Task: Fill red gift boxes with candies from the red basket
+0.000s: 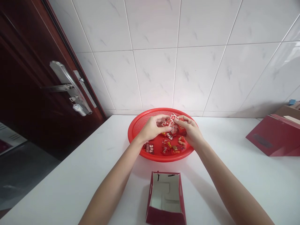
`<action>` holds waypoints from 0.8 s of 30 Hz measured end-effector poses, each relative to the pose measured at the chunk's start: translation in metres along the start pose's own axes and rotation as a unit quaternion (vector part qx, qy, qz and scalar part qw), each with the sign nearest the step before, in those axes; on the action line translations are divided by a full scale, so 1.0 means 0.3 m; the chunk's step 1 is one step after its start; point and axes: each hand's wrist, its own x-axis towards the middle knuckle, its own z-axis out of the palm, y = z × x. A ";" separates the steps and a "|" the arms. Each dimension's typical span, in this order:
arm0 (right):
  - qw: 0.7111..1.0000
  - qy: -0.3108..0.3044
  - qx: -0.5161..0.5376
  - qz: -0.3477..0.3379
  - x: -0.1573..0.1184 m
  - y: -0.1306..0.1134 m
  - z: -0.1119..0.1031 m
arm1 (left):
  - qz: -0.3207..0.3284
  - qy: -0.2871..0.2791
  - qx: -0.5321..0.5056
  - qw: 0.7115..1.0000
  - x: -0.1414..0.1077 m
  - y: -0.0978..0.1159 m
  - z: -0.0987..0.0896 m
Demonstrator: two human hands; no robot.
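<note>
Over a red plastic basket (136, 131) with mesh sides, my left hand (153, 126) and my right hand (189, 129) are close together. Between their fingers is a red-and-white wrapped candy (170, 119), pinched from both sides. Another red packet (181, 127) shows by my right fingers; whether it is held too, I cannot tell. Several wrapped candies lie in the basket, among them a dark brown packet (149, 148) and a red-and-gold one (175, 150). In front of the basket stands an open dark red box (166, 215), its pale inside facing up.
A white tabletop (93, 175) runs up to a tiled wall (154, 75). At the right lies a dark red folded box (269, 136), with a brown carton (288, 111) behind it. On the left is a dark wooden door (25, 68) with a metal handle (61, 88) and keys.
</note>
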 end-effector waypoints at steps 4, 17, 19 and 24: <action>1.000 -0.010 -0.020 0.009 -0.001 0.004 -0.007 | 0.000 0.018 -0.014 1.000 0.003 -0.009 -0.005; 0.998 -0.023 -0.056 -0.001 -0.009 0.004 -0.009 | 0.016 -0.031 0.009 0.999 -0.009 0.000 -0.005; 0.999 -0.015 -0.044 -0.008 -0.009 0.001 -0.005 | 0.018 -0.027 -0.006 0.999 -0.015 0.005 -0.002; 0.999 0.046 0.022 -0.017 -0.003 -0.007 0.002 | -0.002 0.025 -0.097 0.995 0.000 -0.008 -0.020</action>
